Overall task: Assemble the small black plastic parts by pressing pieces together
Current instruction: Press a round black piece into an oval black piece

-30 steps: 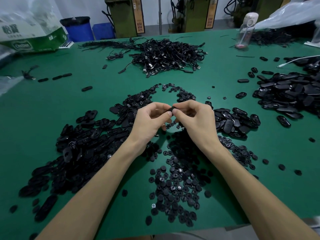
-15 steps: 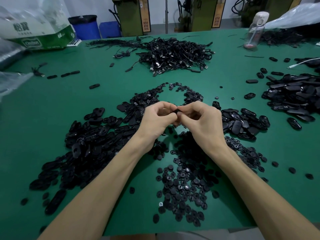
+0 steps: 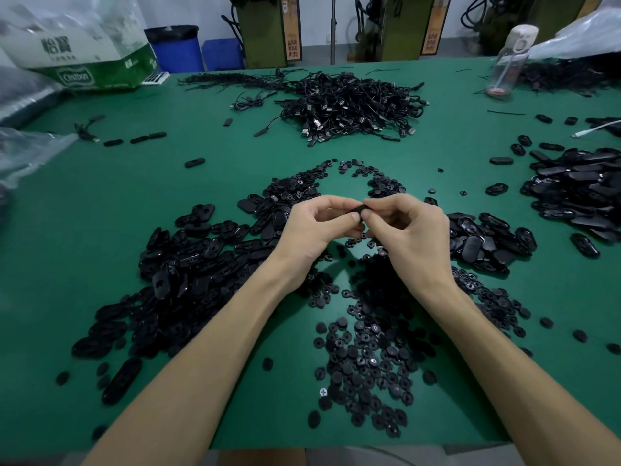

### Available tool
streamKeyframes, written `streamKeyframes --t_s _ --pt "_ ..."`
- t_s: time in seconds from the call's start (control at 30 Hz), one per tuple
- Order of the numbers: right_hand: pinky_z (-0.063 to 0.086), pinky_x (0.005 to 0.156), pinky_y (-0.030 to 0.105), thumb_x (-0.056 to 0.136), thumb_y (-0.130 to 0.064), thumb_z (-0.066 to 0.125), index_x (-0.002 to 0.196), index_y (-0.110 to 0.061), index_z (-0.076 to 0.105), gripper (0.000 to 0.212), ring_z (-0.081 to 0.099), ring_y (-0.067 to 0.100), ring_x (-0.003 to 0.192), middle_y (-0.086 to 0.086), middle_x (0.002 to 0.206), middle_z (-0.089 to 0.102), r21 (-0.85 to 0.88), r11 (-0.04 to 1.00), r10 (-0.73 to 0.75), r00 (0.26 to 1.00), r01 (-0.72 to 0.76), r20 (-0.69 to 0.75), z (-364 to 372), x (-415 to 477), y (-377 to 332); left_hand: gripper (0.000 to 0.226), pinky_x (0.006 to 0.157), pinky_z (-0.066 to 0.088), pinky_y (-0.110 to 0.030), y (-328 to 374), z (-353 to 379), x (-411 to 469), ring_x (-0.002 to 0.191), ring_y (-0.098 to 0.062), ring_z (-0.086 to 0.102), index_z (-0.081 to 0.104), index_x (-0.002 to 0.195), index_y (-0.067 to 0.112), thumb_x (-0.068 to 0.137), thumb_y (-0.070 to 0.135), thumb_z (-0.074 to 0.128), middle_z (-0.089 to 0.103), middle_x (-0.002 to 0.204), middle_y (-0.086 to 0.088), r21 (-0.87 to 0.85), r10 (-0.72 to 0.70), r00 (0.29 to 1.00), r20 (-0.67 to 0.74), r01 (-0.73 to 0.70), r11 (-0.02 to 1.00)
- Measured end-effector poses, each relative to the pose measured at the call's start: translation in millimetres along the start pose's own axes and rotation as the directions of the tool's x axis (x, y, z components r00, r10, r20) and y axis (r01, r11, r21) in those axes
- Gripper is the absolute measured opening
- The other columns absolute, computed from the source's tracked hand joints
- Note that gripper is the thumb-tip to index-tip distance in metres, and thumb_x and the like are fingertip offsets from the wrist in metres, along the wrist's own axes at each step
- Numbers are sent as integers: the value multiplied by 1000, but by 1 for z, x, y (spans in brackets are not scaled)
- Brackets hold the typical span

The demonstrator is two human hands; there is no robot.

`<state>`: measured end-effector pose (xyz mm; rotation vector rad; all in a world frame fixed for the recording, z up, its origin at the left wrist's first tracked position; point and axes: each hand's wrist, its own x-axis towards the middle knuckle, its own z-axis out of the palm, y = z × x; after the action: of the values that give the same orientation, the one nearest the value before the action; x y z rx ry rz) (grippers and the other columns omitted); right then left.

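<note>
Counter: we see a green counter (image 3: 100,230) filling most of the view.
Cables: a tangled heap of black cables (image 3: 353,102) lies far centre.
Bottle: a clear bottle (image 3: 510,58) with a pale lid stands upright, far right.
Carton: we find a green-and-white carton (image 3: 87,58) far left, with a blue bin (image 3: 176,48) beyond it.
Bag: a clear plastic bag (image 3: 30,146) sits at the left edge.
Screw: a silver cross-head screw (image 3: 323,392) lies near centre.

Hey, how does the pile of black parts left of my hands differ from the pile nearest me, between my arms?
The left pile is made of long oval pieces; the near pile of small round discs. The left pile's pieces are bigger and heaped over one another; the near pile's discs lie flatter, with green table showing between them. Both are loose black plastic parts.
</note>
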<state>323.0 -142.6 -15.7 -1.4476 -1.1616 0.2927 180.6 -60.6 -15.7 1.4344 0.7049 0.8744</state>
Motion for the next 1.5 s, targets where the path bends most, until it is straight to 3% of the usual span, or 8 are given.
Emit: streamKeyframes --t_s 0.2,0.43,0.93,1.0,1.1,1.2,1.33,1.5 --pt "59 76 24 93 -16 77 104 -14 79 12 73 7 76 -9 85 76 0 1000 11 1000 -11 15 -1 0 -1 22 87 61 -37 2 2 -1 81 -22 72 69 115 -6 95 5 71 75 93 -17 18 10 999 -30 -9 1000" --pt "52 71 13 94 -12 74 104 -15 78 11 69 2 78 -12 86 74 -70 997 -31 999 34 38 2 -3 -1 16 75 59 -24 4 5 -2 68 -12 68 67 112 -8 97 -5 65 72 92 -15 168 42 997 -67 -31 985" --pt "49 73 12 95 -9 70 104 -15 75 13 65 2 80 -9 89 71 -166 981 -101 995 96 -22 2 -3 -5 13 78 60 -26 11 4 -2 83 -16 74 73 107 2 95 5 72 77 95 -8 292 119 989 -88 -88 952" --pt "49 76 12 96 -8 68 107 -14 73 14 63 1 82 -5 94 68 -239 965 -129 988 105 -87 -1 -1 -4 12 83 55 -19 13 2 -2 89 -11 69 74 108 11 98 9 69 74 102 -1 539 215 968 -132 -112 835" --pt "46 77 11 98 -10 65 108 -13 71 12 57 -3 83 -3 103 59 -354 934 -115 980 52 -160 -8 3 -3 30 98 48 -27 15 -11 -1 107 -14 58 64 123 8 96 -5 59 62 121 -3 899 304 931 -202 53 435" --pt "50 78 31 99 -10 61 107 -12 69 12 55 14 91 -1 106 52 -499 867 -67 986 -18 -152 -13 4 3 34 99 45 -42 21 -31 1 113 -34 51 53 122 -3 89 -10 60 54 123 -21 952 226 925 -307 297 77" --pt "46 84 43 94 0 58 104 -9 71 18 47 27 107 7 106 50 -657 750 27 996 -77 -86 -14 4 7 23 99 41 -50 25 -51 3 118 -46 50 54 116 -7 93 -5 55 55 123 -30 917 55 918 -393 395 -49" --pt "39 97 40 94 -2 59 115 -6 74 26 41 31 112 11 110 52 -725 685 41 997 -75 -65 -14 6 11 10 92 37 -46 24 -53 4 99 -39 55 58 97 3 94 -5 55 65 105 -21 923 136 915 -379 384 -16"
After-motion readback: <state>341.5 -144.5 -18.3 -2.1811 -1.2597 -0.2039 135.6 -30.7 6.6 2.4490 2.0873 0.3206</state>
